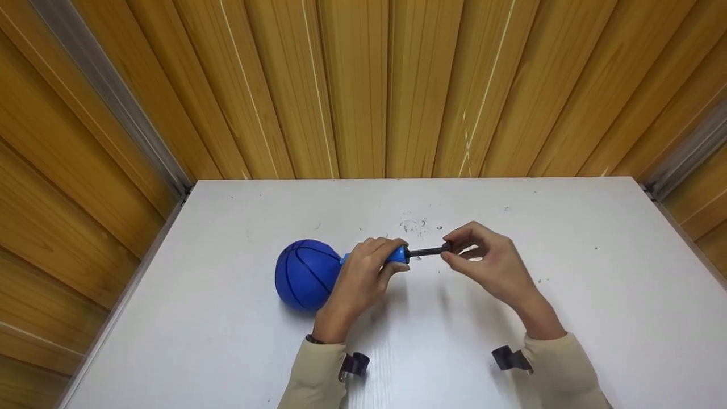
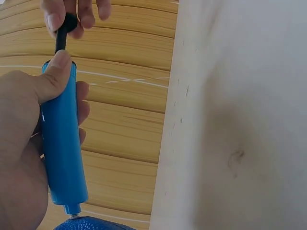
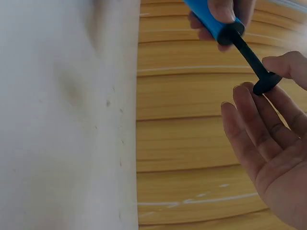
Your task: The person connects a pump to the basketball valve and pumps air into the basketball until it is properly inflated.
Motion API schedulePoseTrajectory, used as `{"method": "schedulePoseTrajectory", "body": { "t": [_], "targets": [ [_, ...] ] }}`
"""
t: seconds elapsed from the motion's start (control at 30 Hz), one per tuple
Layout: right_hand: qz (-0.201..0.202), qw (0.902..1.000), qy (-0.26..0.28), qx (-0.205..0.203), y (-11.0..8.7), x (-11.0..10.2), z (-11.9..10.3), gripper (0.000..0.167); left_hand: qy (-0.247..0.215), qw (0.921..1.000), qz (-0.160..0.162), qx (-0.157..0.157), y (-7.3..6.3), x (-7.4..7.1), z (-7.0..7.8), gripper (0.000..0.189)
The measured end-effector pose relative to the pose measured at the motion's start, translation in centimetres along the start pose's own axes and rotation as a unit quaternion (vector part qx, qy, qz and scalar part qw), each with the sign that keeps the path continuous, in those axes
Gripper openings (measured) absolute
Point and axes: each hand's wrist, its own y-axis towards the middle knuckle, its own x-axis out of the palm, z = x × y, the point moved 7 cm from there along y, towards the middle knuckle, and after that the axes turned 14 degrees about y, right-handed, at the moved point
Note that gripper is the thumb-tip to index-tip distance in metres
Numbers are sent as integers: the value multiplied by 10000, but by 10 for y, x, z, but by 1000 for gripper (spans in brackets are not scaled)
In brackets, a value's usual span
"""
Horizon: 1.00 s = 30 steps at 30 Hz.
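Observation:
A blue hand pump (image 2: 64, 143) is gripped round its barrel by my left hand (image 1: 363, 275). The nozzle end meets a blue ball with black seam lines (image 1: 306, 275), and a short metal needle shows between them in the left wrist view. From the barrel's other end a black rod (image 1: 425, 251) sticks out. My right hand (image 1: 493, 261) pinches the black round knob (image 3: 266, 83) at the rod's tip between thumb and fingertips. Its other fingers stay apart from the knob. Part of the ball is hidden behind my left hand and wrist.
The ball sits on a white table (image 1: 199, 341) with dark scuff marks near its middle. Behind the table's far edge stands a wood-patterned wall (image 1: 358, 91), with similar panels at both sides. Black mounts (image 1: 356, 363) are fixed at both wrists.

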Motion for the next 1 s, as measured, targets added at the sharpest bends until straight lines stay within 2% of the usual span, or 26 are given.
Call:
{"method": "schedulePoseTrajectory", "body": {
  "t": [0.17,0.27,0.37,0.6,0.7,0.83,1.0],
  "targets": [
    [357,9990,133,221,-4,-32,-6,25,34,9998,95,-175,0,-5,-5,32],
    [348,9980,339,398,-4,-37,-2,26,70,9998,70,-169,1,-5,-4,32],
    [306,9971,512,466,-2,-28,5,25,172,9997,36,-140,1,-3,0,32],
    [223,9944,876,555,3,15,17,21,419,9991,-117,-21,2,1,13,32],
    [136,9935,934,637,3,28,21,21,413,9991,-136,5,3,2,14,32],
    [-2,9949,829,580,1,29,19,22,137,9999,-87,27,3,3,13,32],
    [-168,9987,410,256,0,13,7,23,-50,10000,16,49,2,1,8,32]
  ]
}}
